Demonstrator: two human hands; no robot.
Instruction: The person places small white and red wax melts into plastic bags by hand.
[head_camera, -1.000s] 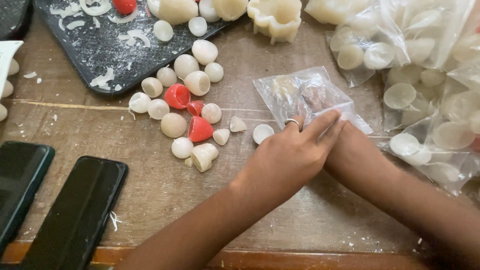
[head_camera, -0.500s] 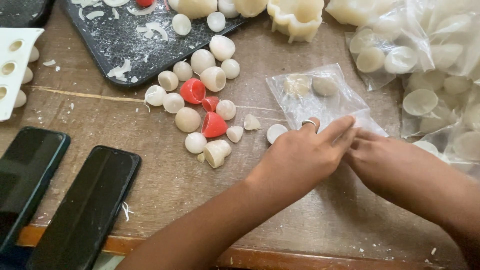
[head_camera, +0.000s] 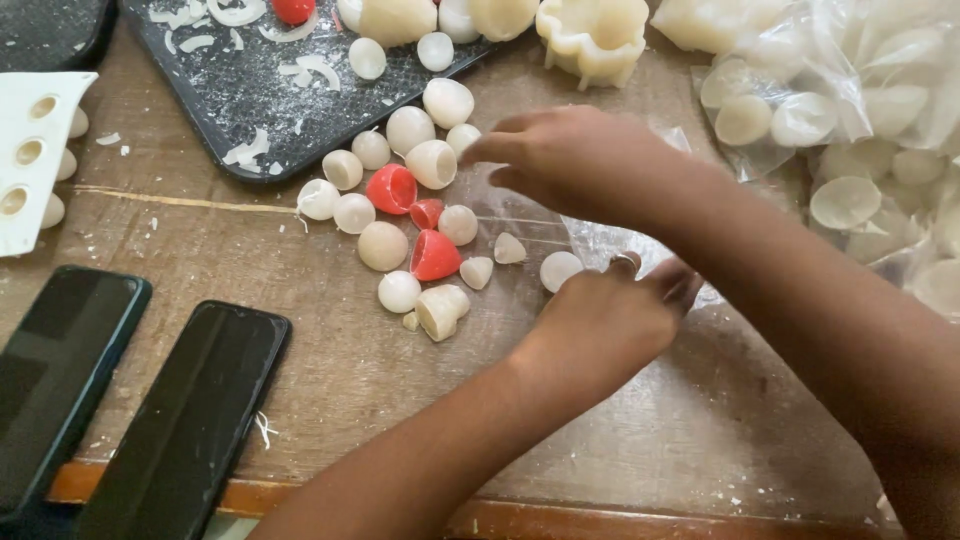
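Observation:
My left hand (head_camera: 610, 320), with a ring on one finger, is closed on the edge of a small clear plastic bag (head_camera: 590, 240) that lies flat on the wooden table (head_camera: 330, 370). My right hand (head_camera: 570, 160) reaches across above the bag. Its fingertips are slightly apart, right beside a small white dome (head_camera: 462, 138) at the edge of a loose pile of white and red dome-shaped pieces (head_camera: 400, 215). I see nothing held in the right hand. A white piece (head_camera: 558, 270) lies just left of my left hand.
A black tray (head_camera: 250, 90) with white shavings sits at the back left. A white mould (head_camera: 35, 150) is at the left edge, with two dark phones (head_camera: 190, 420) in front of it. Clear bags of pale discs (head_camera: 860, 120) fill the right; a scalloped cream shape (head_camera: 592, 35) stands behind.
My right hand has left the bag beside my left hand and moved up and left toward the pile. My left hand has stayed on the bag.

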